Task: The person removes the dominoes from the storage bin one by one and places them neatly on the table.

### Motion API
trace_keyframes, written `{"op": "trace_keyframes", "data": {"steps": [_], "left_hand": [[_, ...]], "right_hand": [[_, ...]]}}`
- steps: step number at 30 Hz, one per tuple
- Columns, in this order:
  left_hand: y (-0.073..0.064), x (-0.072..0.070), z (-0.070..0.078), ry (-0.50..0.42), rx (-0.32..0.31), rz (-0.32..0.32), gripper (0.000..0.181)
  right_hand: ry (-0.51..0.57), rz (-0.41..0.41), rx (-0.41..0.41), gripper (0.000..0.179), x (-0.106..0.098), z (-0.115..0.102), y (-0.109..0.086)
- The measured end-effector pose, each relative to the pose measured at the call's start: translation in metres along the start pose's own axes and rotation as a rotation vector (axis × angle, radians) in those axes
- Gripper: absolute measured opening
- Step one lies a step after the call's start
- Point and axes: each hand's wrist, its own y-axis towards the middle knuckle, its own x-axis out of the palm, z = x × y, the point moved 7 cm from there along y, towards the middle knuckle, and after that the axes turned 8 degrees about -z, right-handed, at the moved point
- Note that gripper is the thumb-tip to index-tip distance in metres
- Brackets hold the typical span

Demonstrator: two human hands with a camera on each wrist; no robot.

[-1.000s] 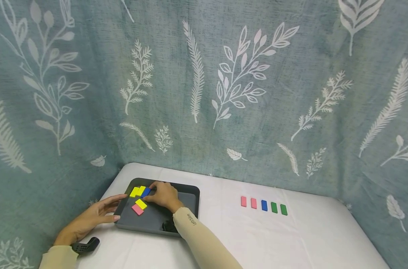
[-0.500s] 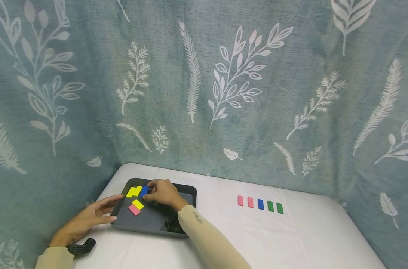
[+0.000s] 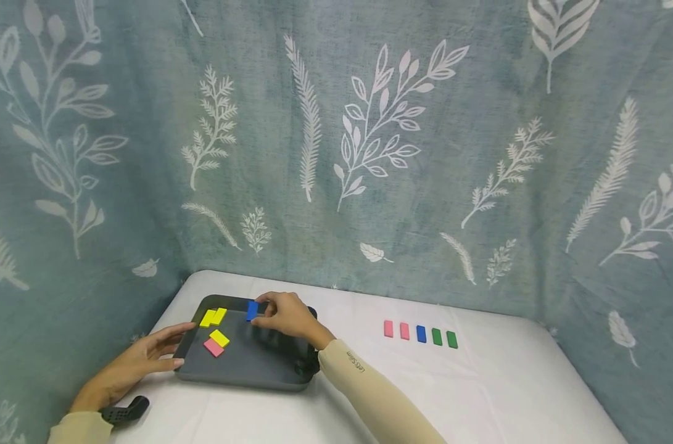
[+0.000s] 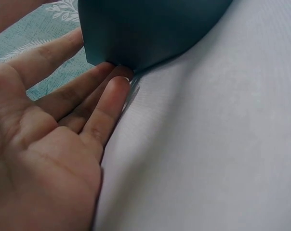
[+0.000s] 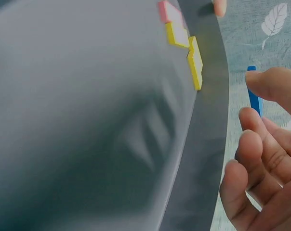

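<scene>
My right hand pinches a small blue block between thumb and fingers, over the far side of the dark grey tray. In the right wrist view the blue block stands clear of the tray floor. Inside the tray lie two yellow blocks side by side, and a third yellow block touches a pink block. Fingers extended, my left hand touches the tray's left side. The left wrist view shows its fingertips against the tray wall.
On the white tabletop, right of the tray, several blocks stand in a row: pink blocks, a blue one and green ones. A leaf-patterned curtain encloses the back and sides.
The right hand has drawn the blue block away from the two yellow blocks, rightward and up off the tray floor. The left hand stays at the tray's side. The head view has shifted slightly.
</scene>
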Motion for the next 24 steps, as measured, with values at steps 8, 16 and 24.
{"op": "trace_keyframes", "data": {"steps": [8, 16, 24], "left_hand": [[-0.003, 0.000, -0.002, -0.015, -0.002, -0.009, 0.081], [-0.001, 0.000, 0.000, -0.009, 0.005, -0.031, 0.078], [0.001, 0.001, 0.000, -0.008, 0.000, -0.037, 0.078]], "right_hand": [[-0.014, 0.027, -0.007, 0.047, -0.015, 0.014, -0.029], [0.002, 0.069, 0.010, 0.044, -0.029, 0.028, -0.051], [0.025, 0.101, 0.000, 0.044, -0.038, 0.041, -0.073]]}}
